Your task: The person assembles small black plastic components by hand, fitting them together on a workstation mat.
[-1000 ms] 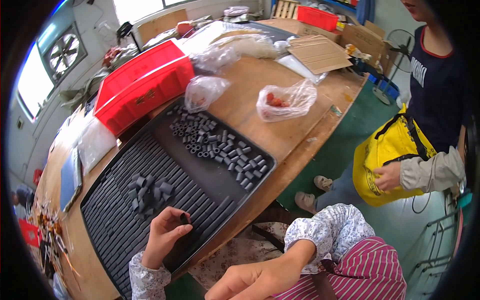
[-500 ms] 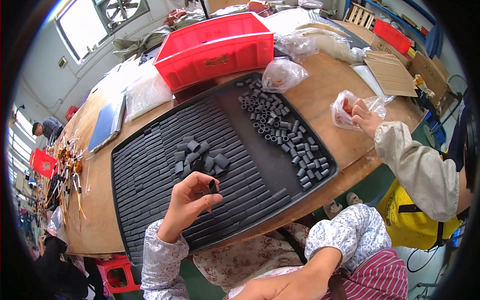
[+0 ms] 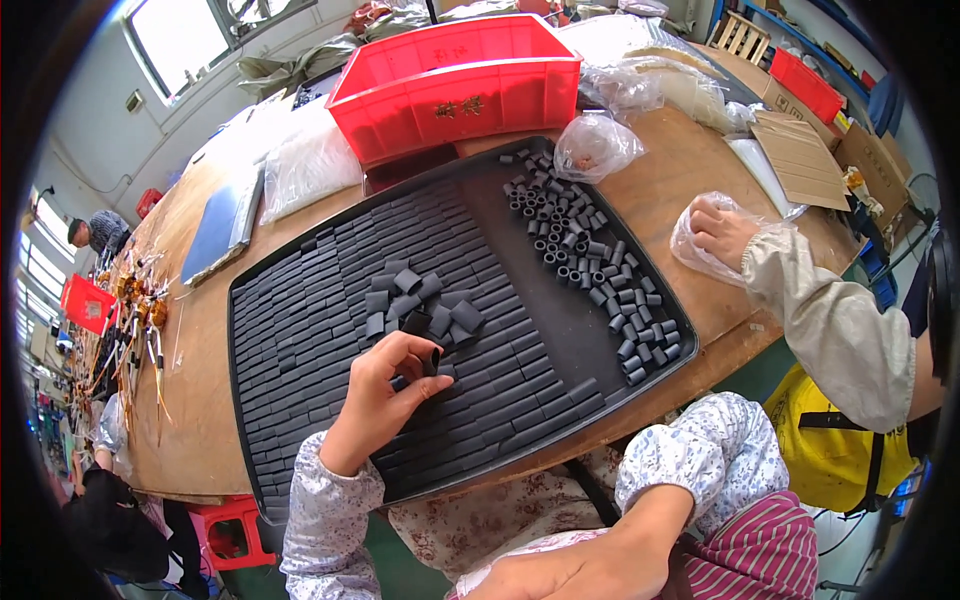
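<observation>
My left hand [image 3: 372,402] is over the middle of a large black tray [image 3: 500,255], near its front. Between thumb and forefinger it pinches a short black tube piece [image 3: 434,360]. Just beyond it, a loose heap of wider black tube pieces [image 3: 428,300] lies on closely packed rows of black tubes [image 3: 300,340]. On the tray's right side, many small black tube pieces [image 3: 570,235] are scattered, some standing on end. My right hand [image 3: 575,575] is low at the picture's bottom edge, in front of my body; its fingers are cut off from view.
Behind the tray stands a red plastic crate [image 3: 460,105]. To the right, a co-worker's hand [image 3: 720,232] grips a clear plastic bag [image 3: 690,245]; another knotted bag [image 3: 597,147] touches the tray's rim. Cardboard [image 3: 800,160] lies farther right. Wired parts [image 3: 130,300] crowd the table's left.
The view has shifted slightly, so the tray sits farther right. My left hand keeps its pinch on the tube piece. The co-worker's hand has moved onto the bag, covering its red contents.
</observation>
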A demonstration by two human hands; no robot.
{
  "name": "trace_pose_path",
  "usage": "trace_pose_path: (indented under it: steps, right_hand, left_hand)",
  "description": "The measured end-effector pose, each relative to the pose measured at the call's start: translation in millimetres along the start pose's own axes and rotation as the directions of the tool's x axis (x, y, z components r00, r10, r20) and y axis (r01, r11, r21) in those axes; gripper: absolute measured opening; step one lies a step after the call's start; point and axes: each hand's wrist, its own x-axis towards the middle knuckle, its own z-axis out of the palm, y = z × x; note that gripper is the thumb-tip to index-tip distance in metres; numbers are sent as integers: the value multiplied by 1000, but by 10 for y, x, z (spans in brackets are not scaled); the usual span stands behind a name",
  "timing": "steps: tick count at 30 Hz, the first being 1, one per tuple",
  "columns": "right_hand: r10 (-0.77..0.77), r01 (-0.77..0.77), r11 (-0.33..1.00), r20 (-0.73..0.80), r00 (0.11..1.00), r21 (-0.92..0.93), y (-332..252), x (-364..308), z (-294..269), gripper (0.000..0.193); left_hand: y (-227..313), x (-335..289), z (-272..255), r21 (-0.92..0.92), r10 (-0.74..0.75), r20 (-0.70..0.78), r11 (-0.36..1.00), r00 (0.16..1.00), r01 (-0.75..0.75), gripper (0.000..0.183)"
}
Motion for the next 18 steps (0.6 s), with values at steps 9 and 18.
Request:
trace_pose_path:
  steps: [9,18]
  right_hand:
    - [228,-234,965,-62,972,-115,-129,87,17,45]
    - [201,-200,979,-166,965,23,-4,-429,-226,35]
  left_hand:
    - [57,11,-12,76,67,-27,995,997,-65,33]
    - [-17,-6,61,89,84,5,992,996,-84,33]
